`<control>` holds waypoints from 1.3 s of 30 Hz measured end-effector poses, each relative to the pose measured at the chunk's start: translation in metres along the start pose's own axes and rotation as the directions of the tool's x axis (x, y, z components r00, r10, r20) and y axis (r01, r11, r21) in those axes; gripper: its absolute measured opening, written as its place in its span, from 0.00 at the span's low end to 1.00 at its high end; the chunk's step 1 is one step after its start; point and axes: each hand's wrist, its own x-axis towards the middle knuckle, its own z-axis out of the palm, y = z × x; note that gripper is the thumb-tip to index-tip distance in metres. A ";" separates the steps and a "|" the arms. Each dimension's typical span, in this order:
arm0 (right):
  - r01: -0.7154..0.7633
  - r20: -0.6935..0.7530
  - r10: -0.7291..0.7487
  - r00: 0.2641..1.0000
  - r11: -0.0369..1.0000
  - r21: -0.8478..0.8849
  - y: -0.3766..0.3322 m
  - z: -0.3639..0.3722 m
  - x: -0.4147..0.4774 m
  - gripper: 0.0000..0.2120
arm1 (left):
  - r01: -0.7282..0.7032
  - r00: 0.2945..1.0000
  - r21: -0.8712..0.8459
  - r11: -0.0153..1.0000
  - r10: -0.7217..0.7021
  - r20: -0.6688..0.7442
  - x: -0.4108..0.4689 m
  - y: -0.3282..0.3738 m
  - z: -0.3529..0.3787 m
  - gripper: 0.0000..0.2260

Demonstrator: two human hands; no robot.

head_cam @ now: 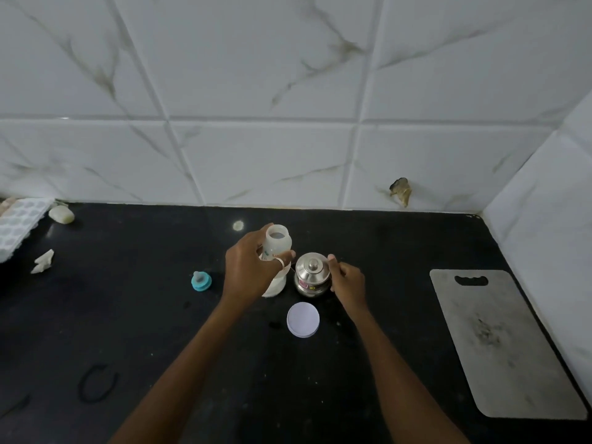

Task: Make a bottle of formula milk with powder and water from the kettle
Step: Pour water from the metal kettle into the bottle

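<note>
An open translucent baby bottle (277, 242) stands on the black counter (160, 331), with white at its bottom. My left hand (250, 270) is wrapped around its middle. Right beside it sits a small lidded steel container (311, 274). My right hand (346, 282) rests against the container's right side, fingertips at the lid's edge. The bottle's teal ring with teat (201, 281) lies to the left. A round white cap (303, 319) lies in front of the container. No kettle is in view.
A grey cutting board (503, 344) lies at the right by the tiled side wall. A white ice tray (19, 225), a pale lump (61, 215) and a crumpled white scrap (43, 261) sit at the far left. A black hair band (96, 382) lies front left.
</note>
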 end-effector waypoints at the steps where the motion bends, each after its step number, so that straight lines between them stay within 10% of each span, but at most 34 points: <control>1: 0.006 0.006 -0.006 1.000 1.000 0.017 0.001 0.001 0.002 0.31 | 0.008 1.000 0.010 1.000 -0.008 0.001 -0.001 -0.001 -0.001 0.24; 19: 0.069 0.019 -0.090 0.996 0.865 0.496 -0.098 -0.024 0.013 0.33 | -0.040 0.999 -0.020 0.999 0.039 -0.025 0.020 0.020 -0.035 0.19; 39: 0.256 -0.161 -0.204 0.966 0.851 0.458 -0.360 -0.106 -0.042 0.14 | -0.187 0.979 -0.119 0.975 0.175 -0.104 0.099 0.085 -0.130 0.28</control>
